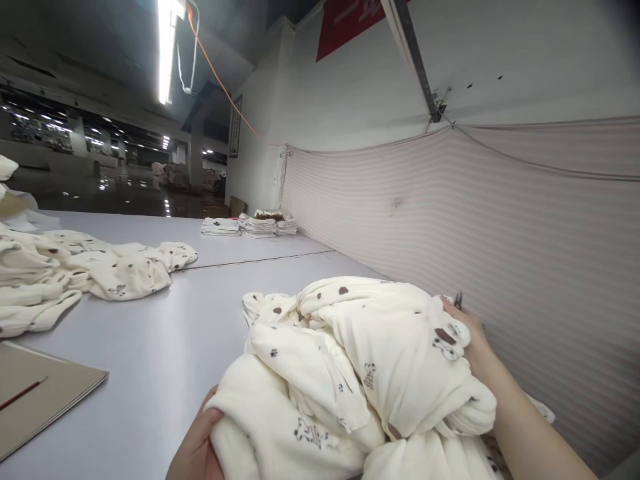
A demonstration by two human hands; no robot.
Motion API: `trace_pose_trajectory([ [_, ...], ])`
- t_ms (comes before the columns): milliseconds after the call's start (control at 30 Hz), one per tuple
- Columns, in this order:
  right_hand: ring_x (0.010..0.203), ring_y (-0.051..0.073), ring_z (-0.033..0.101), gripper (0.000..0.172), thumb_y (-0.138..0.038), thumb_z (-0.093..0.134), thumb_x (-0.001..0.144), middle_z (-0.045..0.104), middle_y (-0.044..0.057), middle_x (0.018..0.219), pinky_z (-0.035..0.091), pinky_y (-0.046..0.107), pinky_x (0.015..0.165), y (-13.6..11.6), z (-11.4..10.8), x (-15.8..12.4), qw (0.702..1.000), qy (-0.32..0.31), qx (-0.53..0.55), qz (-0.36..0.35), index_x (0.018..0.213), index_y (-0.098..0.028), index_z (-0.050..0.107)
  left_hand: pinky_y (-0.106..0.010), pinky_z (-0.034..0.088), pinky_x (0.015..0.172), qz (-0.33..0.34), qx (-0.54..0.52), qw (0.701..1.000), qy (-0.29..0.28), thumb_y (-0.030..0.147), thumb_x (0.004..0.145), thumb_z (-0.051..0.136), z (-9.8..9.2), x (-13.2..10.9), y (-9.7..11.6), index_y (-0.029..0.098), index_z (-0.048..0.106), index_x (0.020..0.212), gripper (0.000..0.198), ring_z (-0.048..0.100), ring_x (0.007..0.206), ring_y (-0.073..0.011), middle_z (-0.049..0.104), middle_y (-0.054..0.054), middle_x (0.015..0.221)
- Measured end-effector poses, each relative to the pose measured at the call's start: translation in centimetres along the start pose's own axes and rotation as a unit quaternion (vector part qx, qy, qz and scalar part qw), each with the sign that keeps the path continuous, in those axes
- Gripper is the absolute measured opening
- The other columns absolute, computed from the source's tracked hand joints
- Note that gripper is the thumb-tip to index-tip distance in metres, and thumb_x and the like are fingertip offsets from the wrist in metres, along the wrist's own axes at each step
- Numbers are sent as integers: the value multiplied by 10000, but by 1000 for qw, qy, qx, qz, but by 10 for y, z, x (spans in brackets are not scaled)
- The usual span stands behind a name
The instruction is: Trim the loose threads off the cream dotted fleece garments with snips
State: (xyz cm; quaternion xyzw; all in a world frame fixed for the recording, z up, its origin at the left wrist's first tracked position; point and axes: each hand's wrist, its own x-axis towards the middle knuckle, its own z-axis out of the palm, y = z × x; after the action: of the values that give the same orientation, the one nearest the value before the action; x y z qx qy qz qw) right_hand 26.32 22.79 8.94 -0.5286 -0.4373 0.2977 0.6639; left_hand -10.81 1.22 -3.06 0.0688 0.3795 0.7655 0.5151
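Observation:
A big bundle of cream fleece cloth (345, 373), printed with brown spots, paw marks and small dogs, is bunched up in front of me. My left hand (197, 440) grips its lower left side, the fingers partly tucked behind the folds. On the far right side, my right hand (467, 330) is closed on the same bundle, with most of its fingers hidden by the cloth. A small dark metal tip (459, 300) pokes up beside that hand; I cannot tell what tool it belongs to.
More printed cream cloth (120, 267) is heaped at the left of the pale table (135, 360). Brown cardboard (45, 400) with a red pen (23, 393) lies at the near left. Folded stacks (257, 227) stand at the far edge. A striped cloth screen (500, 213) borders the right.

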Motion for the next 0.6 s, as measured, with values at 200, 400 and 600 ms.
trace_pose_trajectory([
  [200,511,95,596,207,-346,606,871,634,-38,640,500,231,523,-9,30,6,992,-15,-122,35,806,-149,606,-522,319,1068,-17,137,990,36,320,757,617,-20,5,2,362,527,1209,463,376,1326,-300,478,-2,1402],
  [400,594,120,596,220,-349,622,857,624,-17,689,487,264,578,-30,40,-3,957,-65,-282,-8,808,-135,621,-497,506,836,-167,144,972,-83,415,663,742,15,20,-9,147,522,1219,656,685,912,-357,729,-179,984],
  [600,988,297,564,211,-164,670,741,582,142,1080,405,357,746,-72,77,-29,900,-80,-390,-178,950,-164,638,-393,501,860,-78,77,982,-155,345,712,715,82,14,-43,234,541,1211,539,663,991,-279,711,-101,1095],
])
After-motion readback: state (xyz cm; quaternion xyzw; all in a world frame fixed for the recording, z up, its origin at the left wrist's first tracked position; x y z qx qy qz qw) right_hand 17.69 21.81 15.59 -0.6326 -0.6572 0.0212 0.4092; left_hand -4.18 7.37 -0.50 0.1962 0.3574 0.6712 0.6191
